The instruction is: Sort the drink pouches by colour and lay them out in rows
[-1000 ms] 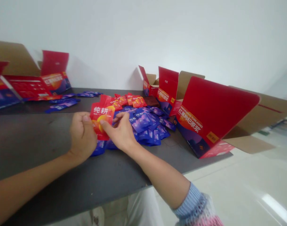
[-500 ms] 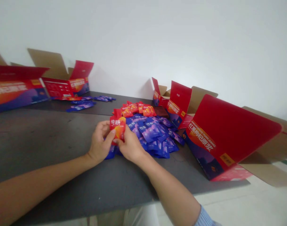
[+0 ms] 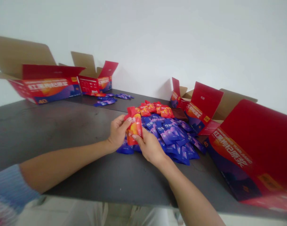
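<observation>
Both hands hold a red packet upright above the near end of a heap of packets. My left hand pinches its left edge, thumb near the top. My right hand grips its lower right edge from below. Under and behind the hands lies a pile of blue-purple packets on the dark grey table. Several more red packets lie at the far end of that pile.
Open red cartons stand around: a large carton at the near right, two smaller cartons behind it, another carton at the far left and one at the back. A few loose blue packets lie near the back carton.
The hands have closed together on one red packet and lifted it upright. The view has swung left, so the pile and cartons sit further right.
</observation>
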{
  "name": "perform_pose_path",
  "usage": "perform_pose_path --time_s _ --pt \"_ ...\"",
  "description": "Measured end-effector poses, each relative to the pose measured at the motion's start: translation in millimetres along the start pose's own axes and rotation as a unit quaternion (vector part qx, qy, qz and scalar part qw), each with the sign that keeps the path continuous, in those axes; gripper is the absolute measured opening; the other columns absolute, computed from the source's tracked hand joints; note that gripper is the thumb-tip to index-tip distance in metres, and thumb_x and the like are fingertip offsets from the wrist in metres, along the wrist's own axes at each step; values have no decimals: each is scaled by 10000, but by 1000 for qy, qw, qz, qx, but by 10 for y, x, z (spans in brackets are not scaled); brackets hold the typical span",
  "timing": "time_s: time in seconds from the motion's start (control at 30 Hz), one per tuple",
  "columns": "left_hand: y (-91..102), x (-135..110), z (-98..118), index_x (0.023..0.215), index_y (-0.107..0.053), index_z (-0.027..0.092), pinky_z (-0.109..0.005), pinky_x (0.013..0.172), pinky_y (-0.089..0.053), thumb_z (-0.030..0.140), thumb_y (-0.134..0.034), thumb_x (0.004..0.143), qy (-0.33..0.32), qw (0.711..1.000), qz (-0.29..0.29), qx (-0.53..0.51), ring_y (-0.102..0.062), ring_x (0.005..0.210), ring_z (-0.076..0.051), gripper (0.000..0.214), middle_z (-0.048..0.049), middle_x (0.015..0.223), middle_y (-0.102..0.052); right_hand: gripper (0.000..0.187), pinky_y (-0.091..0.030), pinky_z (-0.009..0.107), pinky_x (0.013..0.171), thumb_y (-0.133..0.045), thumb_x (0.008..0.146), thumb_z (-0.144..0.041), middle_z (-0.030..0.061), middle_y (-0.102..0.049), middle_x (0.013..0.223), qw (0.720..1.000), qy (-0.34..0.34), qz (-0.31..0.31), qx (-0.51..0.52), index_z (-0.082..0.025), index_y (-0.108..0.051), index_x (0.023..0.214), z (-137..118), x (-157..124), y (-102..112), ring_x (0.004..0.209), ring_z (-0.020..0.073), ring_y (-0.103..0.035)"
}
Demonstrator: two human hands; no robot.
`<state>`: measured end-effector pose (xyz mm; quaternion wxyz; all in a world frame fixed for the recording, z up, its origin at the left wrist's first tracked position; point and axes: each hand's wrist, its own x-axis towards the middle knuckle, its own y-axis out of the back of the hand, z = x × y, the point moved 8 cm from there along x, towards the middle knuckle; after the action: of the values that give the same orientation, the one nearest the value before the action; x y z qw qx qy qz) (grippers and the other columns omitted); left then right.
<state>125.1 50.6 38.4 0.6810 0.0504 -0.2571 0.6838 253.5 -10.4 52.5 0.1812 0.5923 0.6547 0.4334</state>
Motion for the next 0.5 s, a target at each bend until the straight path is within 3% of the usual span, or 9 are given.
perform_pose_path --time_s 0.13,0.27,0.37,0.5 --pt "-29 26 -121 750 -612 187 -214 362 -284 593 -783 748 47 998 -48 -6 -379 394 -80 441 45 532 -511 220 -492 302 811 -546 1025 -291 93 -752 1002 999 -20 -25 28 -187 -634 1198 60 -6 9 911 234 -696" --pt "-70 101 -224 786 -663 164 -225 454 -393 568 -804 733 64 993 -87 -51 -482 494 -105 431 2 627 -603 200 -494 302 815 -551 1020 -290 83 -748 1013 998 -18 -44 49 -187 -645 1164 111 7 -46 928 227 -689" --pt "-55 137 -240 704 -641 162 -227 490 -411 486 -805 733 54 996 -70 -9 -502 544 -118 365 -9 633 -601 177 -493 305 815 -558 1016 -290 87 -747 993 997 -37 -49 43 -180 -654 1116 162 14 -91 921 226 -685" --pt "23 145 -194 647 -610 174 -221 489 -386 455 -742 791 7 998 -7 70 -479 562 -121 342 -1 614 -570 159 -485 302 804 -552 1025 -297 101 -753 988 997 -52 -63 18 -178 -654 1051 139 5 -114 903 227 -687"
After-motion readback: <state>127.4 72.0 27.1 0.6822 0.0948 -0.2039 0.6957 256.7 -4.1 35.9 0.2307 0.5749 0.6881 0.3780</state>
